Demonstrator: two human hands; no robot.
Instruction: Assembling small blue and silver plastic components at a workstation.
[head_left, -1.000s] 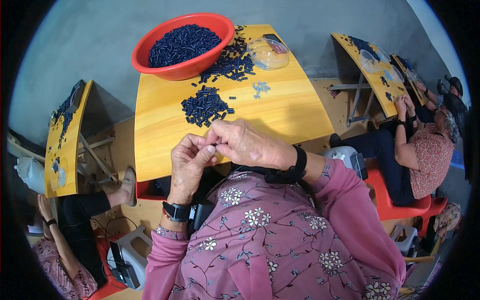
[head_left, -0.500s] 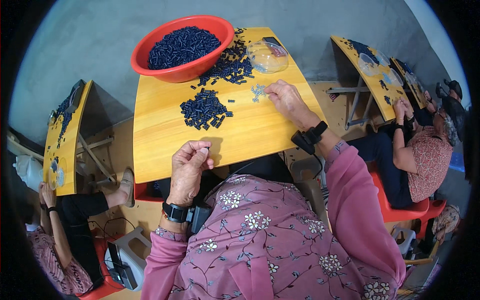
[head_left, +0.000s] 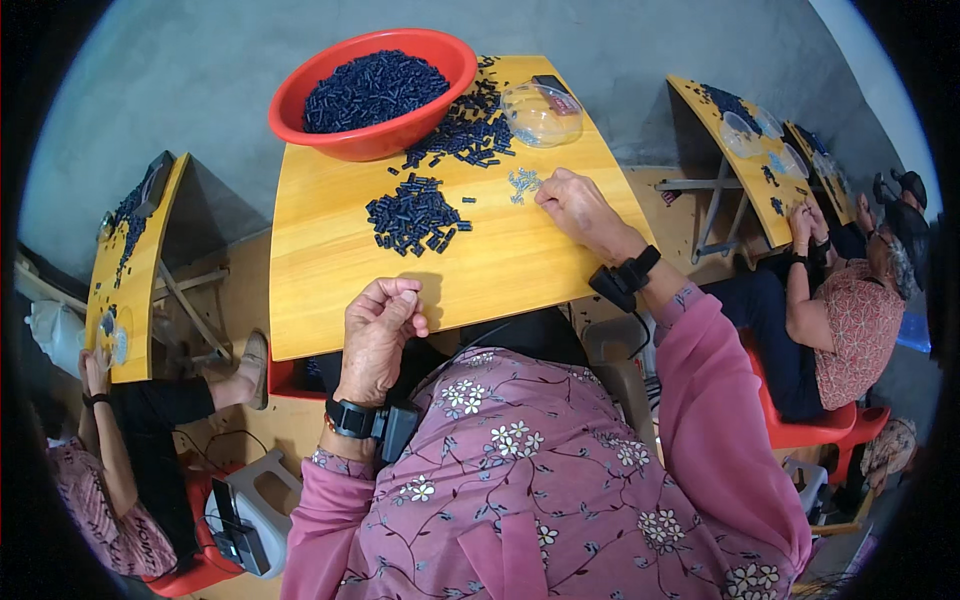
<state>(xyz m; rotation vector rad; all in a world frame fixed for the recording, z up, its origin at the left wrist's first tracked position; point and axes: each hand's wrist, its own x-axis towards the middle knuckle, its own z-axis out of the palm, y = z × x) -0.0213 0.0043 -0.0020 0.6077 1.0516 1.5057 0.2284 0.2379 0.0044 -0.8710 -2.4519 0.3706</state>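
Observation:
My left hand [head_left: 385,325] is closed in a pinch over the table's near edge, with the dark tip of a small dark blue cylindrical piece barely showing at the fingertips. To the right, my right hand [head_left: 583,208] rests low over the table, fingers curled together beside a small scatter of tiny silvery pieces [head_left: 523,183]. Whatever sits between its fingertips is hidden. A heap of short dark blue cylindrical pieces [head_left: 412,215] lies in front of my hands, and one loose piece [head_left: 468,200] is just right of it.
The yellow table [head_left: 320,290] carries a big red basin [head_left: 440,112] full of dark blue pieces. More pieces [head_left: 465,138] spill beside it. A clear plastic bowl [head_left: 540,125] and a dark box [head_left: 553,92] stand at the far right. Other people work at tables on both sides.
My right hand has stayed beside the silvery pieces, its fingers curled in slightly more. My left hand keeps its pinch in nearly the same place. The view has shifted slightly.

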